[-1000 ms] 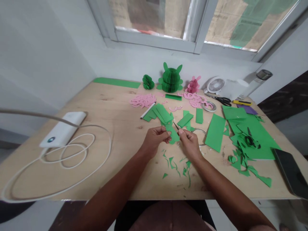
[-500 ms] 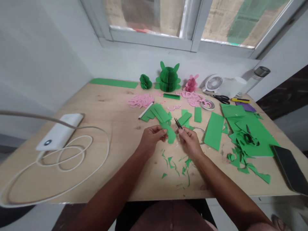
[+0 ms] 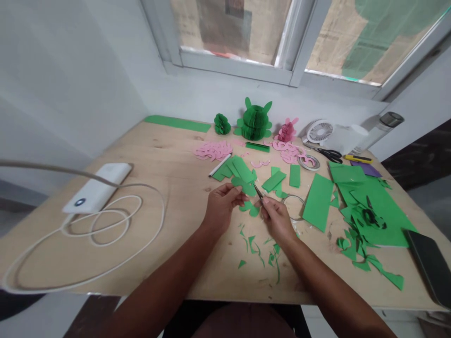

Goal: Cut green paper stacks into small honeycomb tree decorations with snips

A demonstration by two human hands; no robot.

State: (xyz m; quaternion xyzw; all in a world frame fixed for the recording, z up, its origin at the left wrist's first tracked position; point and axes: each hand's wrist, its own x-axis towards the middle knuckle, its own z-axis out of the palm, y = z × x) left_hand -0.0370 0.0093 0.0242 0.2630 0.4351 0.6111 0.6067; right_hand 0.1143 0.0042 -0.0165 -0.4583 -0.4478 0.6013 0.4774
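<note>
My left hand (image 3: 221, 206) is closed, pinching a green paper cutout (image 3: 245, 184) with a rounded outline between thumb and fingers. A second rounded green piece (image 3: 252, 209) shows just below the fingertips; whether it joins the cutout is unclear. In my right hand (image 3: 277, 218) is a dark, small pair of scissors (image 3: 258, 191), its handles hidden by the fingers. The blade tips point up and left and meet the right edge of the cutout. Thin green paper scraps (image 3: 252, 244) lie on the table below both hands.
Green paper strips (image 3: 243, 168), a pen (image 3: 220, 165) and pink cutouts (image 3: 213, 150) lie beyond my hands. A tape roll (image 3: 309, 162), larger scissors (image 3: 330, 155) and green sheets (image 3: 391, 225) are at right. A power bank (image 3: 97, 188) with a looped cable is at left.
The scissor blades, spread apart a moment ago, are now nearly together at the cutout's edge. The cutout has turned in my left hand. The whole view has shifted slightly.
</note>
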